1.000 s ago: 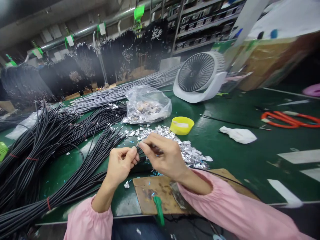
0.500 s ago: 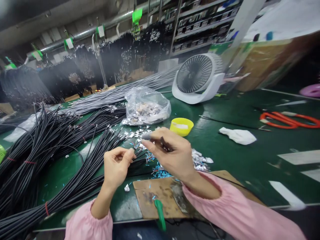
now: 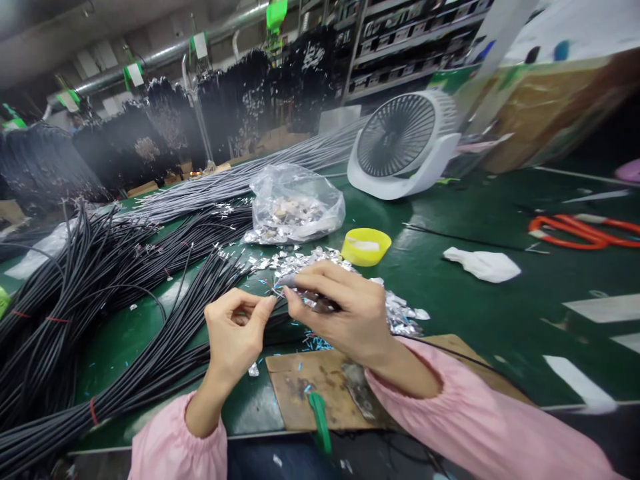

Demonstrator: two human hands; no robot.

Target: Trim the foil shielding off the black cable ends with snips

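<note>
My left hand is closed in a pinch on the end of a black cable, whose thin coloured wires fan out past the fingertips. Thumb and forefinger of my right hand are pinched at those wires, nearly touching the left fingertips. A grey finger cot covers a right fingertip. Within the curl of my right hand sits a dark object, mostly hidden, its kind unclear. Below the hands are foil scraps and blue wire-sheath bits.
Bundled black cables cover the left side. Behind the hands stand a clear bag of scraps, a yellow ring-shaped holder and a fan. Orange-handled scissors lie right. A green-handled tool rests on a brown board in front.
My right fingertips have come down and left to meet the wires at my left fingertips. The wires now show spread between both hands. The view has shifted slightly.
</note>
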